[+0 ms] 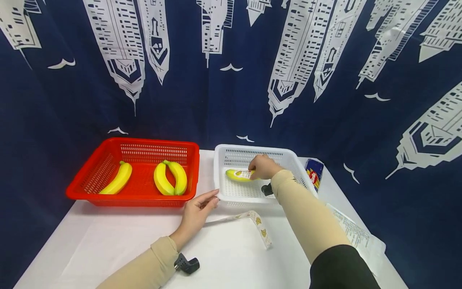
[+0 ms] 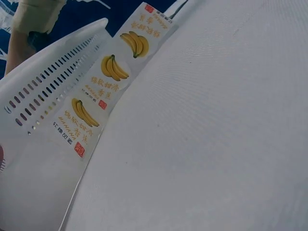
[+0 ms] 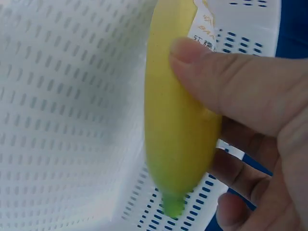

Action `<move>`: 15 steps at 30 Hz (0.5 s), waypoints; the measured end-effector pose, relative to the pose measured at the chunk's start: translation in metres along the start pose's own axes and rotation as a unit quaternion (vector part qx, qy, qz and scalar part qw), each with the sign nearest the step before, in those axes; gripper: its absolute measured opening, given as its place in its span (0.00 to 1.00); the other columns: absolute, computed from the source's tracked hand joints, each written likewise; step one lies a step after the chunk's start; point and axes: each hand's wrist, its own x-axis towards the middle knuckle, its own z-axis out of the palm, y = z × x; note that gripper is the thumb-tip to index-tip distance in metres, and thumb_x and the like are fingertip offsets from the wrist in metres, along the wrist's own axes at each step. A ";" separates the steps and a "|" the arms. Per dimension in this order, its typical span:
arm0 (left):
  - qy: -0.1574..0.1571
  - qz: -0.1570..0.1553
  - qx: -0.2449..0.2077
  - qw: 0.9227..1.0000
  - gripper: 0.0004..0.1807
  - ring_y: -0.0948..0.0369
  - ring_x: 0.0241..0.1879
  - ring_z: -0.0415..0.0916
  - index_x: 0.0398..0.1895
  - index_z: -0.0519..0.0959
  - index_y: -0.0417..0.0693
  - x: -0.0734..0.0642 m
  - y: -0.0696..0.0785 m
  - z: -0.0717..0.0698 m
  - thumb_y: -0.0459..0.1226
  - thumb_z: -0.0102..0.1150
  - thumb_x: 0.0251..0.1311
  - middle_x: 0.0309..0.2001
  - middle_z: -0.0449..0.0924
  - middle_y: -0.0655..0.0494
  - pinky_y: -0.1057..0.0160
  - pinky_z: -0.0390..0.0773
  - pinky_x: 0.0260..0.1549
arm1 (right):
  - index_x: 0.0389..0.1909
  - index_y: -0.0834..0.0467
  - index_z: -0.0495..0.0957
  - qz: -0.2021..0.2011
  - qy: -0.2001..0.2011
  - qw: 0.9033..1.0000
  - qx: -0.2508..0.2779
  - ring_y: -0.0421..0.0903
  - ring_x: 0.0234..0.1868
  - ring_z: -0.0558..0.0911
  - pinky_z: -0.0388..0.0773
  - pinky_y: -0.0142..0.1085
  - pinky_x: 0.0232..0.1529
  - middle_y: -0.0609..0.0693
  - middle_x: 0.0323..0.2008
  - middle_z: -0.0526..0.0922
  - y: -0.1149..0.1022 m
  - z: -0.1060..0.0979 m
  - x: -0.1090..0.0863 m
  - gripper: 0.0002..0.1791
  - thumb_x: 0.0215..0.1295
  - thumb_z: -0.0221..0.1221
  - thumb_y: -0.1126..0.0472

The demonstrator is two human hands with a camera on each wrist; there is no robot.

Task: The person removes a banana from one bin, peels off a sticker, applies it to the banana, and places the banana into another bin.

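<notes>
You've got a white, smooth-looking worktop [image 1: 119, 241] with a dark navy fabric backdrop [image 1: 187, 100] behind it and down both sides, printed with white skyscrapers pointing downward and small white birds. Left wrist view shows the worktop up close, fine texture, faintly greyish.

Left of centre at the back you have a red rectangular plastic basket [image 1: 133, 201], slotted walls, one yellow curved banana [image 1: 118, 179] on its left and a touching pair of yellow bananas [image 1: 164, 180] on its right. Beside it, a white rectangular plastic basket [image 1: 249, 199], also slotted.

Your right hand [image 1: 265, 166] is over the white basket, thumb and fingers pinching a yellow green-tipped banana with a white printed label [image 1: 237, 175]; that banana is inside the basket, can't tell if it touches the floor. Your left hand [image 1: 196, 210] is loosely spread, fingers fairly straight, tips at the near left corner of the white basket, gripping nothing visible.

In front lies a bent white paper strip with banana pictures [image 1: 258, 224]. Right of the white basket, a dark blue packet with a red logo [image 1: 315, 172]; nearer you, a white printed sheet [image 1: 357, 233] by the worktop's right edge
</notes>
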 end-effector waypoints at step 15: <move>-0.027 -0.005 0.004 1.000 0.19 0.64 0.38 0.87 0.59 0.85 0.51 0.001 -0.002 -0.004 0.36 0.68 0.65 0.44 0.89 0.42 0.69 0.84 0.42 | 0.19 0.56 0.78 0.002 -0.012 0.999 -0.038 0.43 0.26 0.69 0.66 0.35 0.30 0.44 0.21 0.73 -0.003 0.027 0.032 0.12 0.47 0.72 0.71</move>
